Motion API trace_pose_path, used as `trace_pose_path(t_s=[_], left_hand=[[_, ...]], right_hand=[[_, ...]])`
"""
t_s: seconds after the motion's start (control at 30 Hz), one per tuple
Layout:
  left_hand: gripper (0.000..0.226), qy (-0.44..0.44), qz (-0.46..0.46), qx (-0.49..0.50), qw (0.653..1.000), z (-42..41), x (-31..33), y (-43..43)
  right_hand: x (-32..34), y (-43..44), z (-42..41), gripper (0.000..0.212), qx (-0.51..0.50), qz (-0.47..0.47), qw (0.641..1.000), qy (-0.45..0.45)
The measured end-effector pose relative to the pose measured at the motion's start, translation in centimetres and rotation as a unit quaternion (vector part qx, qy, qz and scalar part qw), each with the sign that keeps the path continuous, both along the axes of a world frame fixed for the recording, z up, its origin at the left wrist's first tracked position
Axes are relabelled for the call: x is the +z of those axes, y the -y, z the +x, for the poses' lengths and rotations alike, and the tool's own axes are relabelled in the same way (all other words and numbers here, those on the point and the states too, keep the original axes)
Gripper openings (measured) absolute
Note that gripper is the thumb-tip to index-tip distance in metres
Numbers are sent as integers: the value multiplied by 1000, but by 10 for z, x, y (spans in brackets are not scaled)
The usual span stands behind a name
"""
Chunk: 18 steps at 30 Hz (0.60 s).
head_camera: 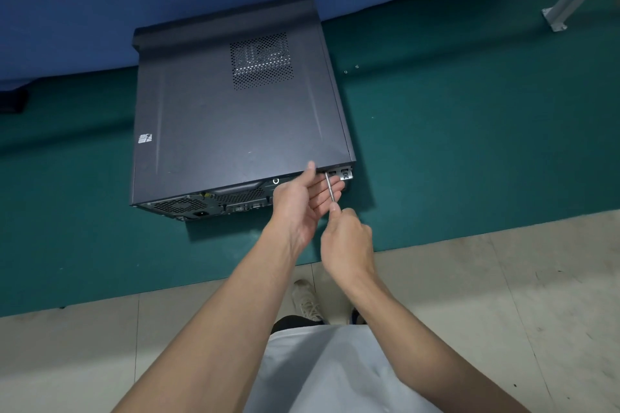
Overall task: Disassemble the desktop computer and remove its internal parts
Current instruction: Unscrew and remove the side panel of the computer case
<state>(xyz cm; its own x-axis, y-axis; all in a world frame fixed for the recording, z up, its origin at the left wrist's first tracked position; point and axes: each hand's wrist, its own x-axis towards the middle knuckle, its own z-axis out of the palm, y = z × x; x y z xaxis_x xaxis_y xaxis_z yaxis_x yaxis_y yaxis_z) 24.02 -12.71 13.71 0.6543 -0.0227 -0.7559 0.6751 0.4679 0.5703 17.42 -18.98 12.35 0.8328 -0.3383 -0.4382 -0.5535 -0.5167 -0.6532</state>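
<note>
Desktop computer lies on side on green mat on floor, rear panel facing person, side cover in place. Right grip curled round near end of screwdriver; tip at rear panel's upper right corner. Left grip wide, relaxed, palm behind shaft, thumb on cover edge.

Likely step: undoing cover screw. Keep shaft in line with screw, press in firmly, turn slowly, left palm ready to catch. 2 small screws lie on mat, well apart from case.
</note>
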Motion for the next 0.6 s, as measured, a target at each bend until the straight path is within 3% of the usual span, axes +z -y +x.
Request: trace_pose_path(t_s=[0.1, 0.17, 0.23, 0.3, 0.33, 0.4, 0.53, 0.6], left_hand=[[3, 32, 38, -22, 999, -3, 2, 4], [12, 32, 54, -12, 998, -1, 1, 7], [15, 30, 59, -3, 998, 0, 0, 7], [12, 37, 55, -8, 998, 1, -3, 7], [11, 41, 53, -12, 998, 1, -4, 6], [10, 47, 39, -16, 998, 2, -5, 6], [11, 65, 24, -12, 997, 0, -6, 5], [16, 75, 41, -3, 996, -1, -5, 7]], right_hand=[[2, 11, 3, 39, -77, 195, 978, -17], [5, 21, 1, 36, -153, 389, 908, -36], [6, 34, -4, 35, -164, 543, 819, -86], [7, 45, -11, 37, -125, 630, 753, -143], [7, 48, -14, 35, -111, 647, 739, -152], [7, 49, -17, 25, -106, 638, 752, -130], [13, 35, -13, 10, -84, 483, 870, -51], [15, 28, -13, 10, -67, 406, 911, -32]])
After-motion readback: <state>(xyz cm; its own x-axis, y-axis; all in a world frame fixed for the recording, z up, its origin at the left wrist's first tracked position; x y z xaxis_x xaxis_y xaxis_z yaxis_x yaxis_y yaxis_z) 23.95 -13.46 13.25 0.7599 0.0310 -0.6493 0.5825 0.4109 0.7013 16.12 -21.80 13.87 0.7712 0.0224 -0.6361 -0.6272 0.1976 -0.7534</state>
